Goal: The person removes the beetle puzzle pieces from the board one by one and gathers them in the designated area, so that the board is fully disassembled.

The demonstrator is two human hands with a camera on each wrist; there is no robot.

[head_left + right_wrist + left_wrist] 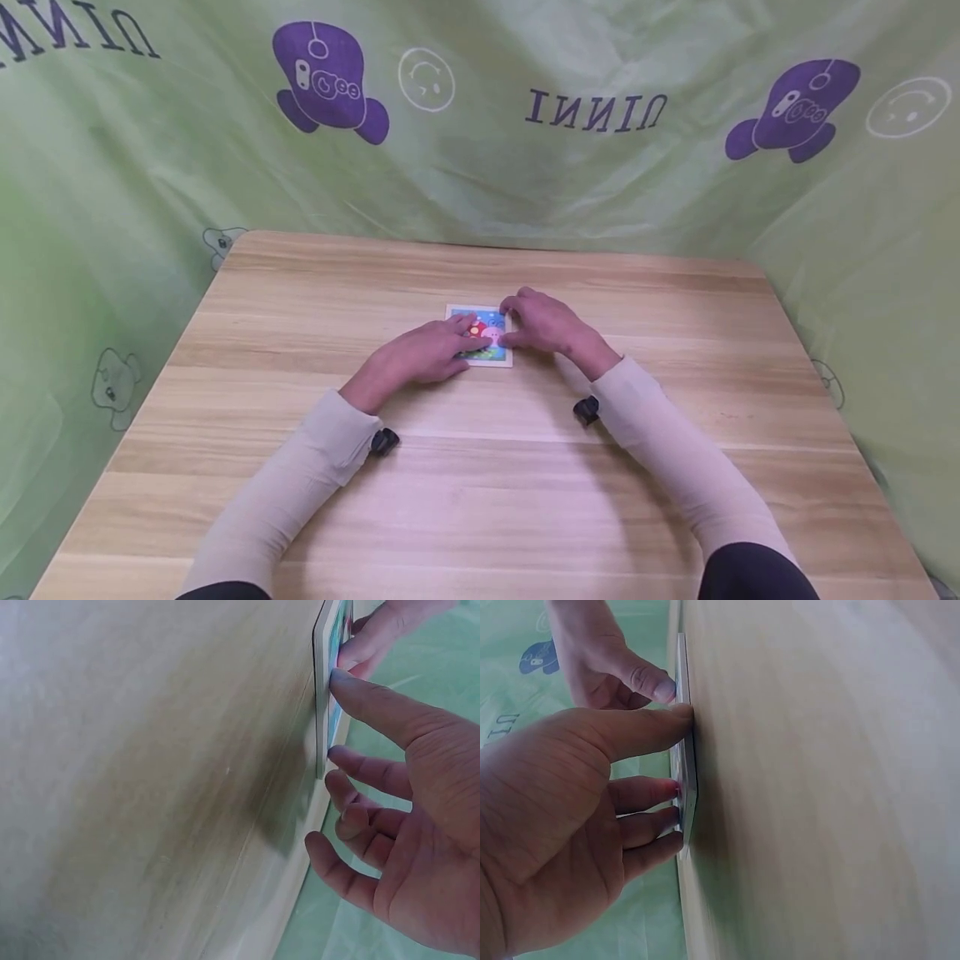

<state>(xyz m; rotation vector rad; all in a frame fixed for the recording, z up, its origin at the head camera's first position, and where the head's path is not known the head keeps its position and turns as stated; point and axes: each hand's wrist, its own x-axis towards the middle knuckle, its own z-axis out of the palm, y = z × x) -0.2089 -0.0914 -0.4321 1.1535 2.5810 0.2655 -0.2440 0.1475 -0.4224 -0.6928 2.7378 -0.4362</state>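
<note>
A small square picture board (491,354) with a white border lies on the wooden table; its face has a pink cartoon figure, a red patch and a blue sky. My left hand (423,350) reaches over its left side, with the fingertips and thumb resting on the picture and covering part of it. At the board's right edge, the thumb and index fingertip of my right hand (551,325) touch the face. The right wrist view shows the other fingers of that hand loosely bent beside the board's corner. Seen edge-on, the board (685,761) is thin and flat.
The light wooden table (487,492) stretches out on all sides of the board. Behind it and at both sides hangs a green curtain (480,183) with purple cartoon prints. Small black devices (385,442) sit at both wrists, by the pale sleeves.
</note>
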